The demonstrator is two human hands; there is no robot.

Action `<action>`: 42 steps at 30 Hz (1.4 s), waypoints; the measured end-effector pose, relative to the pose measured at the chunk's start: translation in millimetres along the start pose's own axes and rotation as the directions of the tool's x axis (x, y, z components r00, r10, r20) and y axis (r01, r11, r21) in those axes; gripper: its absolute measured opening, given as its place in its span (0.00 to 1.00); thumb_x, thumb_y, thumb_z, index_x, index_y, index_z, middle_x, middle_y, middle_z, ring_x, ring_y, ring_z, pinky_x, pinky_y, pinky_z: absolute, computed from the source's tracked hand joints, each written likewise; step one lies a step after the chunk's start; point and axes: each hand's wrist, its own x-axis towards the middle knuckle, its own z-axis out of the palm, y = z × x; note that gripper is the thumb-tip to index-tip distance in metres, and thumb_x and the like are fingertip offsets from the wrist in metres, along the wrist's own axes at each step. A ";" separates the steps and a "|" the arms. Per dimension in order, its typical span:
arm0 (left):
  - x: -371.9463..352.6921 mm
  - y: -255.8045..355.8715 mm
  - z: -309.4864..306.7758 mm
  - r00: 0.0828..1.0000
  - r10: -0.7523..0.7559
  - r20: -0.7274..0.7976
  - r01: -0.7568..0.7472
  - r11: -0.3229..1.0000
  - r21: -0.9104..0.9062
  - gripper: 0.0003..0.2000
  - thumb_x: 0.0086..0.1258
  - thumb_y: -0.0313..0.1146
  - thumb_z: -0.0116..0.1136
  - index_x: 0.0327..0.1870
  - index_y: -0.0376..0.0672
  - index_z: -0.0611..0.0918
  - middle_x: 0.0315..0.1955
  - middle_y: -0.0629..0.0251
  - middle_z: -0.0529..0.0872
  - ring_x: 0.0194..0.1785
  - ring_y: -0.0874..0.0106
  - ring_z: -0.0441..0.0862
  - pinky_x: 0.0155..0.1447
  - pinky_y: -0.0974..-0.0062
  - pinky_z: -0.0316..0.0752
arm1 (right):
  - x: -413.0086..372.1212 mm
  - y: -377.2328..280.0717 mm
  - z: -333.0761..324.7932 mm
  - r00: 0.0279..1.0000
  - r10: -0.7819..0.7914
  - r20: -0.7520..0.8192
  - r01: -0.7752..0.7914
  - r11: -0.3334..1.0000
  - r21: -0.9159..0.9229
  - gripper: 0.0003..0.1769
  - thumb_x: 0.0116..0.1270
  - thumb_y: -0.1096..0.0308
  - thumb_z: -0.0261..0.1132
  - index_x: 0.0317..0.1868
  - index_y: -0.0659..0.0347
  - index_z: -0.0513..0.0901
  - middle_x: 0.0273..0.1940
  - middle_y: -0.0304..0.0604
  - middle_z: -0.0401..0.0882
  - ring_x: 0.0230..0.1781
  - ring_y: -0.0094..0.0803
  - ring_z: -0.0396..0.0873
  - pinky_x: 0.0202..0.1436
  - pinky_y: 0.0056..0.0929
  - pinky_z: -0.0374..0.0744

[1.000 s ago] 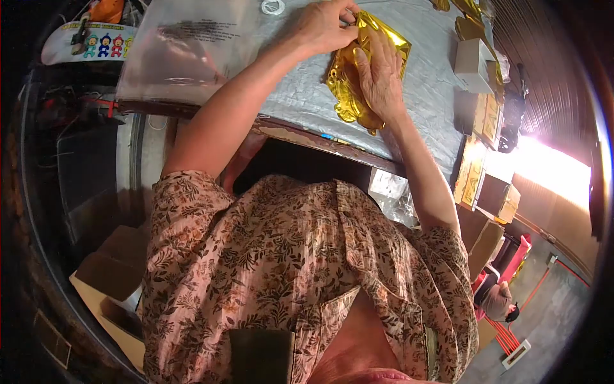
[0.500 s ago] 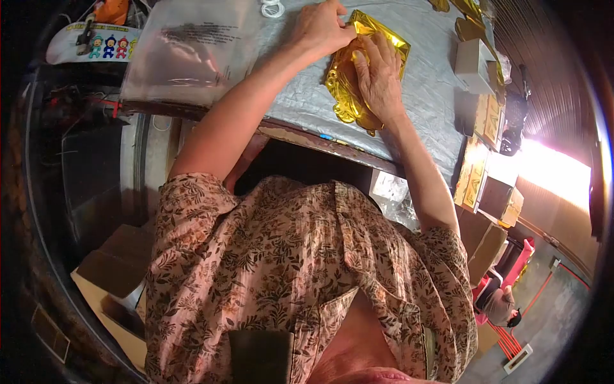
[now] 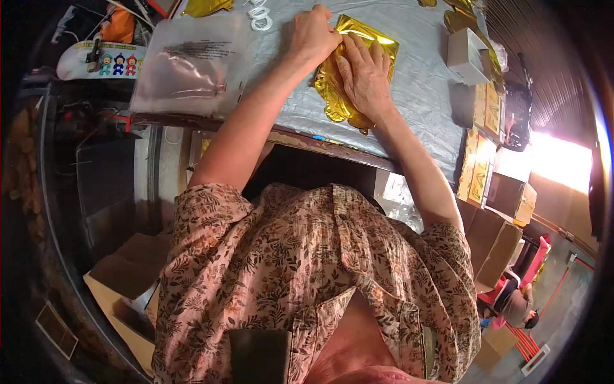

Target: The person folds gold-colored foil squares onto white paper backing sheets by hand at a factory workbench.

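A folded, shiny gold foil balloon (image 3: 353, 118) lies on the silver-grey covered table (image 3: 422, 105), its lower left edge lobed and crinkled. My left hand (image 3: 313, 35) is at its upper left edge, thumb and fingers pinched together on the foil. Flat across the middle of the balloon rests my right hand (image 3: 368, 77), fingers stretched out and pressing on it. Part of the foil is hidden under that hand. Left of my left hand lies a coil of white ribbon (image 3: 260, 16).
Clear printed plastic bags (image 3: 185, 70) lie at the table's left edge. A white open box (image 3: 468, 56) and more gold foil (image 3: 457, 22) are on the right. Another gold piece (image 3: 208, 6) shows at the top left. A person (image 3: 517, 307) is in the right background.
The view has shifted slightly, so the table appears a little lower and more of its far left shows. Both hands stay on the balloon, the left one still pinching its edge.
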 end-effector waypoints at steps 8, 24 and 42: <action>-21.7 7.3 -3.1 0.996 0.094 0.010 -0.092 0.988 -0.124 0.23 0.58 0.30 0.72 0.56 0.36 0.84 0.44 0.57 0.93 0.43 0.65 0.92 0.50 0.67 0.86 | -1.8 1.4 5.0 1.000 0.002 0.000 -0.002 0.996 -0.088 0.26 0.82 0.52 0.55 0.75 0.49 0.74 0.75 0.47 0.72 0.76 0.67 0.61 0.78 0.63 0.58; -5.9 -12.6 -29.0 0.929 0.257 0.267 -0.227 0.964 -0.137 0.19 0.75 0.31 0.63 0.66 0.43 0.81 0.50 0.68 0.94 0.52 0.70 0.90 0.56 0.70 0.83 | -3.5 -0.5 4.8 1.000 0.016 -0.008 -0.017 0.995 -0.094 0.27 0.81 0.54 0.57 0.75 0.52 0.73 0.76 0.45 0.70 0.75 0.68 0.62 0.75 0.63 0.60; 6.1 -16.1 -29.5 0.921 0.202 0.333 -0.193 0.979 -0.060 0.16 0.75 0.37 0.62 0.62 0.49 0.85 0.49 0.73 0.94 0.56 0.69 0.89 0.60 0.68 0.82 | -5.4 1.1 -2.1 0.999 -0.039 -0.023 0.039 0.999 -0.011 0.23 0.77 0.58 0.62 0.71 0.37 0.80 0.75 0.49 0.71 0.73 0.69 0.64 0.75 0.62 0.60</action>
